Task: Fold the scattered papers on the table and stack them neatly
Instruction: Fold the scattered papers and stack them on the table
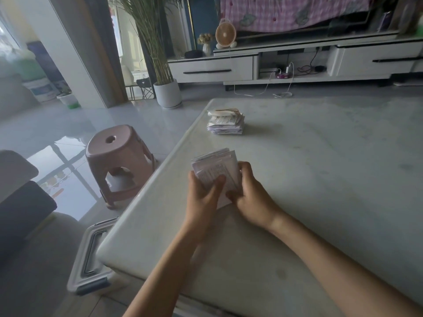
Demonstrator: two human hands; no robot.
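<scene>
- Desk (320, 191), pale and glossy, bears a paper stack (225, 123) far left.
- Our left hand (201, 195) and right hand (251, 200) clamp fingers (218, 183) on a paper bundle (215, 168).
- Pink stool (114, 154) left.

Home living room: TV cabinet (297, 58), stool (116, 154).

Both hands, left (202, 193) and right (249, 197), gripped a folded paper bundle (216, 171) over the worktop (320, 179); a stack (225, 122) lay well beyond them.
</scene>
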